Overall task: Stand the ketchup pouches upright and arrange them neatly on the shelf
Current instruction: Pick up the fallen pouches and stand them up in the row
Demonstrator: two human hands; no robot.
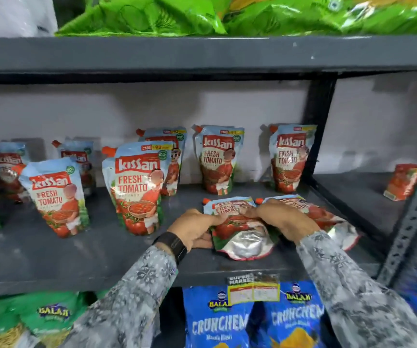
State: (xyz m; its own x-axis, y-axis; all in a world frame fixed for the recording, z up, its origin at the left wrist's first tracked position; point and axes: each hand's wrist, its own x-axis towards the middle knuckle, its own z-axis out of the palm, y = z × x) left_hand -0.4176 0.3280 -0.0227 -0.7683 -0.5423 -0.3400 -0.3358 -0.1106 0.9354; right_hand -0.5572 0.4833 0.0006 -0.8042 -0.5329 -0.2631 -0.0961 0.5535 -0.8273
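Note:
Two ketchup pouches lie flat on the dark grey shelf [102, 254]. The nearer flat pouch [240, 232] shows its silver base toward me. My left hand [194, 228] grips its left edge and my right hand [281, 218] presses on its right side. The second flat pouch [327, 217] lies to its right, partly under my right hand. Several other pouches stand upright: one at front left [56, 197], one at front centre [137, 187], one at the back [217, 159] and one by the post [290, 156].
A black upright post [315, 126] divides the shelf; a small red carton [403, 182] stands in the right bay. Green bags [202, 13] fill the shelf above. Blue snack bags [227, 320] and green ones [49, 315] sit below, behind a price tag [252, 292].

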